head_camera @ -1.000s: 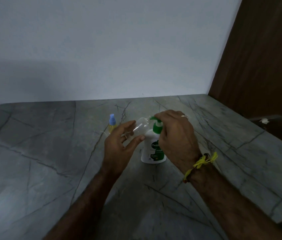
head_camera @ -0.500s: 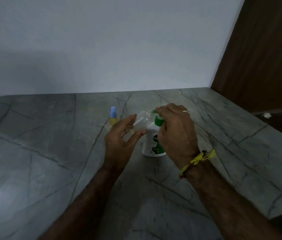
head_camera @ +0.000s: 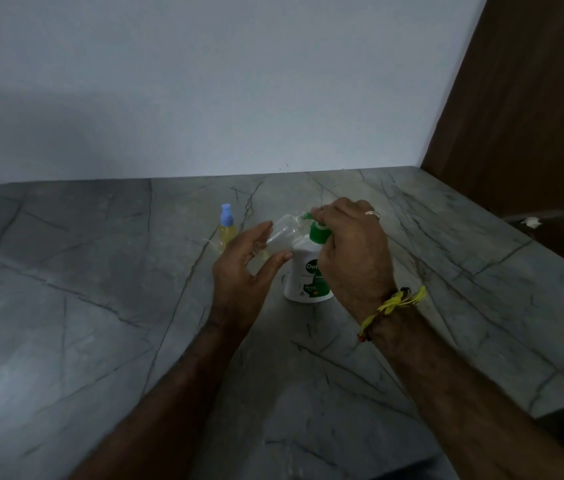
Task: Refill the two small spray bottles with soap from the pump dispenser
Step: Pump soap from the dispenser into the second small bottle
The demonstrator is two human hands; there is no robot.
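I see a grey stone-pattern table [head_camera: 83, 306] with dark veining. Standing on it: a white pump dispenser [head_camera: 303, 278] with green collar near centre, and a small capped spray bottle [head_camera: 227, 230] of yellow liquid to its far left.

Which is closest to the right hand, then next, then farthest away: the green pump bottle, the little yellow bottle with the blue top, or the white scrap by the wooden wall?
From the right hand:
1. Green pump bottle, right under its fingers.
2. Little yellow bottle, standing off to the left.
3. White scrap, far right by the wood.
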